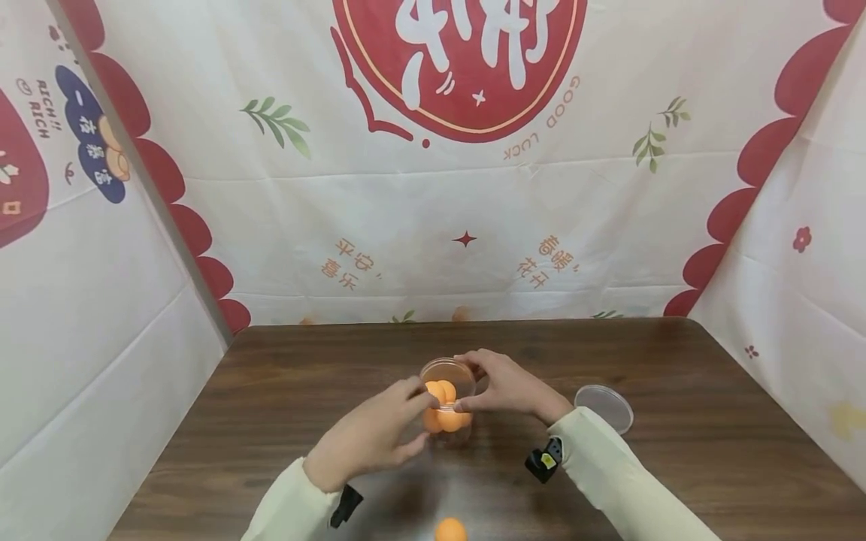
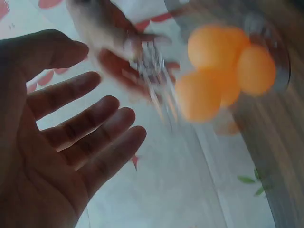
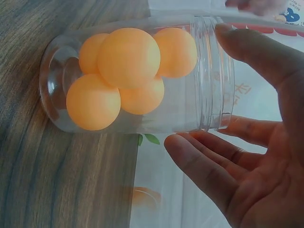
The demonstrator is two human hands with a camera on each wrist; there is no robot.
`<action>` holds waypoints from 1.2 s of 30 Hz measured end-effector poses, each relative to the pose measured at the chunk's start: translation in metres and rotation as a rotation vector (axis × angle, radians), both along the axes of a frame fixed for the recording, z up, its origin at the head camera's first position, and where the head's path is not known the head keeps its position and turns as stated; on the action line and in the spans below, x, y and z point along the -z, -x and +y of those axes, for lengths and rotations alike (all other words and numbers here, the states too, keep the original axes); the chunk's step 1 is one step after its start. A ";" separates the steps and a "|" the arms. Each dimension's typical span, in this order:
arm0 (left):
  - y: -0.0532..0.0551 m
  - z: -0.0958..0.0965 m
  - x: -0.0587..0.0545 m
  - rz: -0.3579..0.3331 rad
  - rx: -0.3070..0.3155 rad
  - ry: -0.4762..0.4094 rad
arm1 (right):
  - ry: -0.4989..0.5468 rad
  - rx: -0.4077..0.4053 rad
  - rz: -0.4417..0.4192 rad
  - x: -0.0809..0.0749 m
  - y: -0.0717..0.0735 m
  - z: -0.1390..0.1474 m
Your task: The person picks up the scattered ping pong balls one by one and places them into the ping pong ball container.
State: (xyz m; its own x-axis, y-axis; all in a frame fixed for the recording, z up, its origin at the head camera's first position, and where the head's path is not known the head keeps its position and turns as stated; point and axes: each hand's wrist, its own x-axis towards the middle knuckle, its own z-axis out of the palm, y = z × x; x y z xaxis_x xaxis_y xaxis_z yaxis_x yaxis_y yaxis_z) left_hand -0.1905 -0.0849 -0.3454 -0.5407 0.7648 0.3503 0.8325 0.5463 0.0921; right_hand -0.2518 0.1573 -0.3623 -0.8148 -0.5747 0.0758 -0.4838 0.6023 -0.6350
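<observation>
A clear plastic jar (image 1: 448, 367) stands upright on the table, holding several orange ping-pong balls (image 3: 128, 58). My right hand (image 1: 510, 387) grips the jar around its threaded mouth, thumb on one side and fingers on the other, as the right wrist view shows. At the jar's left is my left hand (image 1: 375, 430). In the left wrist view its fingers (image 2: 111, 154) are spread and loosely bent, with nothing held; the jar's mouth and balls look blurred there.
A single orange ping-pong ball (image 1: 450, 530) lies near the front of the dark wooden table (image 1: 284, 383). To the right, by the right forearm, lies a clear round lid (image 1: 605, 409). Printed white cloth (image 1: 433, 210) hangs behind and along both sides.
</observation>
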 end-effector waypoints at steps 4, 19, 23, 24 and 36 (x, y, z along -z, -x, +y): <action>-0.016 0.009 0.009 0.018 0.070 0.007 | 0.020 -0.007 0.005 0.000 0.000 -0.002; -0.045 0.038 0.072 -0.181 0.321 0.350 | 0.013 0.010 -0.017 0.000 -0.003 0.000; -0.046 0.039 0.077 -0.141 0.356 0.379 | 0.004 0.014 -0.014 0.000 -0.002 0.000; -0.047 0.039 0.077 -0.150 0.354 0.386 | 0.002 0.012 -0.009 0.000 -0.002 0.000; -0.049 0.044 0.088 -0.315 0.318 0.363 | 0.015 0.009 -0.013 0.001 -0.001 0.001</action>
State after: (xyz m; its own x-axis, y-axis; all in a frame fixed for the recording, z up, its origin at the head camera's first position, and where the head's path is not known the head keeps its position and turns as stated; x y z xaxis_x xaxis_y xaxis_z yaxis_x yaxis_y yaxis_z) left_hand -0.1414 -0.0411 -0.4332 -0.3006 0.9479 -0.1057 0.9236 0.3170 0.2158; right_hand -0.2512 0.1584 -0.3634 -0.8210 -0.5663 0.0732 -0.4699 0.5972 -0.6501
